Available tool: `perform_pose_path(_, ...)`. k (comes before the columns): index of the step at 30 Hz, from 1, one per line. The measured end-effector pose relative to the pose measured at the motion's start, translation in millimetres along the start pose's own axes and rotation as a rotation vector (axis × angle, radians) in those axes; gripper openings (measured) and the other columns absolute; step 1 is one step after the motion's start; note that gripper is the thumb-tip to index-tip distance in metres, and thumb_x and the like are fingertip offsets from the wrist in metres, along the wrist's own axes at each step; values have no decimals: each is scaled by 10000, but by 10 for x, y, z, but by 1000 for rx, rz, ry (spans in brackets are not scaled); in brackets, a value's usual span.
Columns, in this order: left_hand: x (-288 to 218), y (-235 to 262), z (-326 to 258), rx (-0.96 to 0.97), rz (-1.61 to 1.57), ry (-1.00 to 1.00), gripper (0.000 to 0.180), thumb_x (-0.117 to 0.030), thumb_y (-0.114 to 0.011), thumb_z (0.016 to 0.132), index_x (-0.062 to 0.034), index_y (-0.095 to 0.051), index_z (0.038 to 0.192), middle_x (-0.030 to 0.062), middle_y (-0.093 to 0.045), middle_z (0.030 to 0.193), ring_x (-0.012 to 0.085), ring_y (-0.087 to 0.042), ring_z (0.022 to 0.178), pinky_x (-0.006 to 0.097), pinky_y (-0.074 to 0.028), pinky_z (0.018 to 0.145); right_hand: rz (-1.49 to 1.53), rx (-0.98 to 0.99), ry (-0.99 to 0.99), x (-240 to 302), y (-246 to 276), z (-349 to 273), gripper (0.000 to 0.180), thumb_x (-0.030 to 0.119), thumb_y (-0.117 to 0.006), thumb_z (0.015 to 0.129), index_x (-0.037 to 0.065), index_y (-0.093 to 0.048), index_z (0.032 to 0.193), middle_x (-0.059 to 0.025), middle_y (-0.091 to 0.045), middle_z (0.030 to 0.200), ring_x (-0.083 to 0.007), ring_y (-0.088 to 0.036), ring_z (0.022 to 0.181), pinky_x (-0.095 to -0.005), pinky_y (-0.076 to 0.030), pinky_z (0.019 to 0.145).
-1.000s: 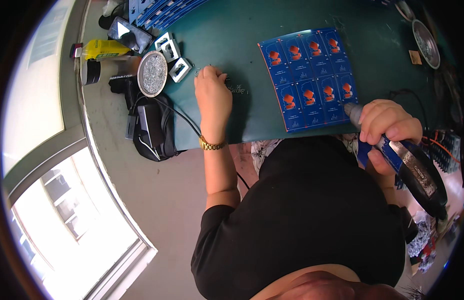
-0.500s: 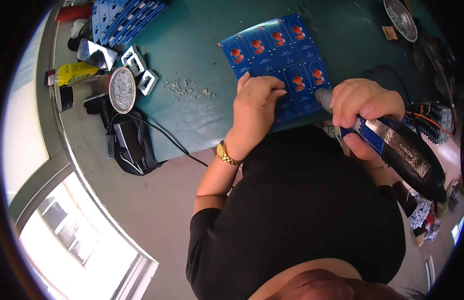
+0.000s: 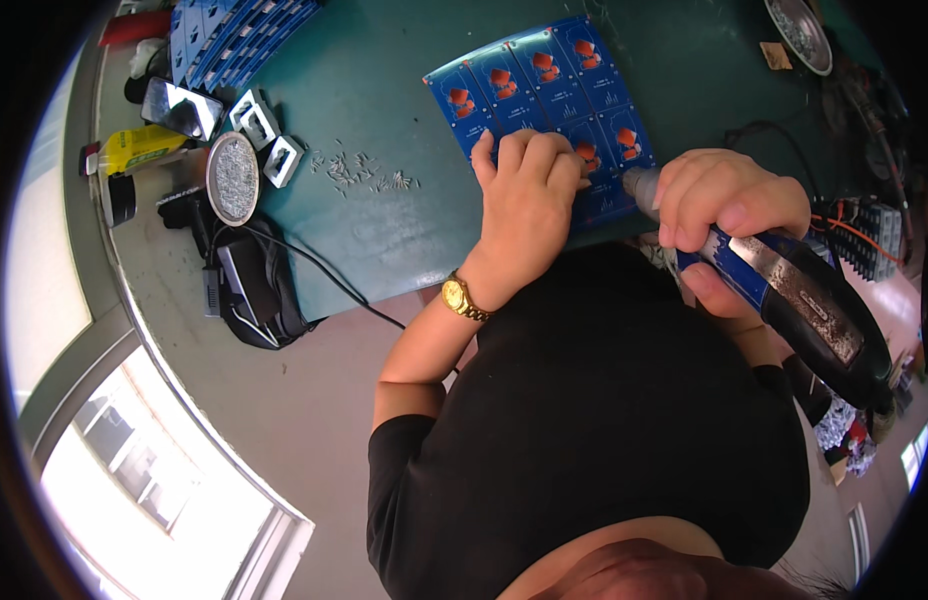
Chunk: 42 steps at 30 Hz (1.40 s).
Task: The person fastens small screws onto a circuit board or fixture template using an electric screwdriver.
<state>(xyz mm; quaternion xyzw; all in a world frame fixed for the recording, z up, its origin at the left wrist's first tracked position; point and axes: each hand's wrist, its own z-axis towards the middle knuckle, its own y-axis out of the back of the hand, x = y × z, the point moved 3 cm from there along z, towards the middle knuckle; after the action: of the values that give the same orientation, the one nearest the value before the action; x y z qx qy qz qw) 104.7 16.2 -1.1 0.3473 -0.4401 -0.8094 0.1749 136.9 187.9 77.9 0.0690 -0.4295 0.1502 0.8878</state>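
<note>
A blue panel (image 3: pixel 534 95), printed in rows of cells with orange-red pictures, lies on the green table near its front edge. My left hand (image 3: pixel 529 195) rests palm down across the panel's near left part, fingers apart and covering some cells. My right hand (image 3: pixel 729 200) is wrapped round a blue-and-black power tool (image 3: pixel 794 290) with a worn metal plate on its side. The tool's grey nose (image 3: pixel 642 188) points left at the panel's near right corner. Whether it touches the panel I cannot tell.
Small metal pins (image 3: pixel 359 172) lie scattered left of the panel. An oval metal dish (image 3: pixel 233 180) full of them stands beside white frames (image 3: pixel 282 160), a phone (image 3: pixel 181 108) and a yellow bottle (image 3: pixel 139 148). Blue panels are stacked (image 3: pixel 239 40) far left; another dish (image 3: pixel 799 38) sits far right.
My left hand has turned and flattened on the panel, its fingers spreading over more of the cells. The tool stays in my right hand, nearly still. The view has shifted slightly.
</note>
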Motion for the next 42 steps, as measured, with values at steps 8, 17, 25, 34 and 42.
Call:
perform_pose_path(8,95,41,-8,16,-92,8,139,-124,-757,704,-148,-688,821,-40,-602,951,212,-538,1030,528,-292,1015,-12,-9,115,78,64,-163,533,-70,-668,673,82,-444,1132,-108,-591,847,-241,-612,614,-382,-501,560)
perform_pose_path(17,128,24,13,42,-177,85,115,-116,-779,667,-141,-727,766,-50,-610,950,206,-539,1033,500,-289,1017,15,-124,116,12,-16,-300,569,-69,-622,725,102,-358,1199,-119,-579,894,-239,-610,677,-413,-496,629)
perform_pose_path(25,141,16,3,12,-178,82,116,-125,-779,660,-145,-724,761,-55,-613,935,200,-538,1028,485,-281,1013,28,-97,109,-34,-99,-175,576,-105,-617,709,75,-378,1201,-127,-583,866,-237,-597,667,-382,-482,599)
perform_pose_path(34,186,84,-51,-10,-206,38,141,-119,-769,668,-127,-714,797,-35,-606,944,216,-534,1010,538,-296,975,-135,-151,22,-20,-386,83,506,-164,-593,704,46,-432,1134,-112,-575,789,-188,-583,633,-307,-504,548)
perform_pose_path(42,877,681,-243,-230,37,323,250,-97,-779,707,-70,-691,940,84,-615,1033,301,-561,941,403,-449,798,-146,-28,-41,-35,-363,188,562,-187,-598,698,60,-397,1161,-139,-555,897,-205,-581,696,-328,-508,603)
